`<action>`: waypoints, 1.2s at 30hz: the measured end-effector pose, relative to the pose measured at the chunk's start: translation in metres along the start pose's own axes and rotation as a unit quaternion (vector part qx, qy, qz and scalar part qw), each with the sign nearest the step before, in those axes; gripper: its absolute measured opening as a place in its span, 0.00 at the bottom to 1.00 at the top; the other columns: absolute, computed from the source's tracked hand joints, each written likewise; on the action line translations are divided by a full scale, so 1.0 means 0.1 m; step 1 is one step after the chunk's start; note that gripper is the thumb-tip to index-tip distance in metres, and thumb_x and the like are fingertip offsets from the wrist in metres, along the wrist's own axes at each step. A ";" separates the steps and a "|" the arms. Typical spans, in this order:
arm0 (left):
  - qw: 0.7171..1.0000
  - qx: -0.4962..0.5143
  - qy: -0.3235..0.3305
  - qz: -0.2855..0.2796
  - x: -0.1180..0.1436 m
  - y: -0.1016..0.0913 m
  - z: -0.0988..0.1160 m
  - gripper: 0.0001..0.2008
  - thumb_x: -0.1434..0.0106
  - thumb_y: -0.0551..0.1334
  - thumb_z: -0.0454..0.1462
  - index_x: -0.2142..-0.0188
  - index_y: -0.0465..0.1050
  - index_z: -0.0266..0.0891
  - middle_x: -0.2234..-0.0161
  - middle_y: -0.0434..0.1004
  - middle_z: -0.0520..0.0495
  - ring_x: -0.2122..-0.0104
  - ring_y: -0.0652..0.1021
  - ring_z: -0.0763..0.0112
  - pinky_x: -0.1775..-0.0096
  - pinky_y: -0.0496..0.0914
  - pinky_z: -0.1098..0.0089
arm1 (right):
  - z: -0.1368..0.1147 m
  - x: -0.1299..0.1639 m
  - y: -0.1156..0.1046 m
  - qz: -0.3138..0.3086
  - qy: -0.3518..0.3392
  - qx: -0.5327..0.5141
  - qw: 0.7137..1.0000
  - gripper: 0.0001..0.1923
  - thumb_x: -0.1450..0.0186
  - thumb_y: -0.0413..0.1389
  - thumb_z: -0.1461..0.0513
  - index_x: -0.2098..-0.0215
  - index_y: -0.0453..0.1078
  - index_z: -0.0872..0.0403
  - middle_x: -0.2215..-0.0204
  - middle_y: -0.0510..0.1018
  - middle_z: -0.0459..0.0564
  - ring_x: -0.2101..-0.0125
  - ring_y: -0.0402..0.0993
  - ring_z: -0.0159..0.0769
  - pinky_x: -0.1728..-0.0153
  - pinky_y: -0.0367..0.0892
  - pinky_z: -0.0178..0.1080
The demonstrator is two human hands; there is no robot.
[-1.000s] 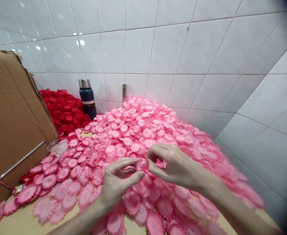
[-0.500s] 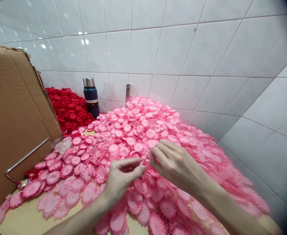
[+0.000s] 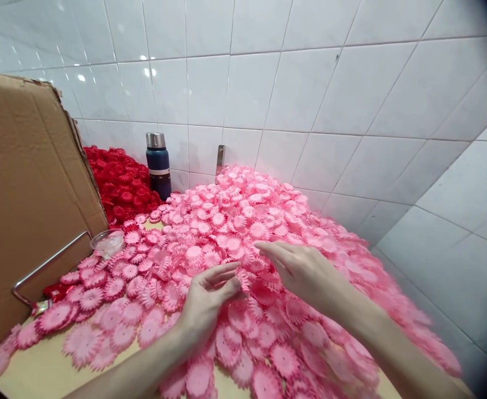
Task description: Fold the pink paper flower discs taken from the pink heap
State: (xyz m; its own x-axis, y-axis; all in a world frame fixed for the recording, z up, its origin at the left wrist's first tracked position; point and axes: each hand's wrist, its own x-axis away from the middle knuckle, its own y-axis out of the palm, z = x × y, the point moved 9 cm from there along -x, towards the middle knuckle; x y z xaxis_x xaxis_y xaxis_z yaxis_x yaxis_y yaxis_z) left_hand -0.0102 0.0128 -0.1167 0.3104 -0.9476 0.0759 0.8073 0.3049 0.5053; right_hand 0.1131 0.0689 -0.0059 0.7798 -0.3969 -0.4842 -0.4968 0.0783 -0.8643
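Your left hand (image 3: 210,299) & right hand (image 3: 299,269) hover loosely open, holding nothing, over the pink fabric flower discs (image 3: 243,233) heaped on the table (image 3: 39,371) w/ frilled, pleated edges: prob. light, soft, floppy, so pinch one by its rim, red discs (image 3: 121,188) & flask (image 3: 159,164) beyond.
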 end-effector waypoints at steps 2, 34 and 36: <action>1.000 0.028 -0.010 -0.006 -0.01 0.00 -0.03 0.20 0.56 0.77 0.39 0.61 0.82 0.39 0.67 0.79 0.48 0.70 0.78 0.74 0.63 0.77 0.71 | -0.04 -0.01 0.05 -0.031 0.026 -0.043 0.998 0.13 0.29 0.45 0.66 0.59 0.73 0.55 0.74 0.78 0.49 0.76 0.71 0.34 0.76 0.62 0.36; 0.993 0.062 -0.035 -0.092 0.00 0.12 -0.10 0.15 0.49 0.74 0.40 0.61 0.81 0.38 0.76 0.77 0.51 0.74 0.80 0.73 0.65 0.77 0.69 | -0.11 0.01 0.21 -0.171 0.090 -0.371 0.908 0.06 0.39 0.62 0.59 0.67 0.77 0.54 0.72 0.79 0.45 0.71 0.71 0.31 0.70 0.67 0.34; 0.993 0.055 -0.037 -0.097 0.01 0.15 -0.09 0.15 0.47 0.73 0.41 0.61 0.81 0.36 0.76 0.77 0.50 0.75 0.79 0.73 0.67 0.77 0.71 | -0.12 0.02 0.23 -0.178 0.090 -0.381 0.903 0.06 0.38 0.62 0.59 0.66 0.77 0.54 0.71 0.79 0.45 0.71 0.72 0.31 0.69 0.67 0.34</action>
State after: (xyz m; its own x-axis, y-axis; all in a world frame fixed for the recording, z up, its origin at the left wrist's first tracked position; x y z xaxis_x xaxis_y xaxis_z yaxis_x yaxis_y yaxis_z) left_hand 0.0062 0.0173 -0.1168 0.1130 -0.9932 0.0286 0.7871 0.1070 0.6075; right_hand 0.0981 0.0589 -0.0252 0.9013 -0.4202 -0.1058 -0.3985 -0.7078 -0.5832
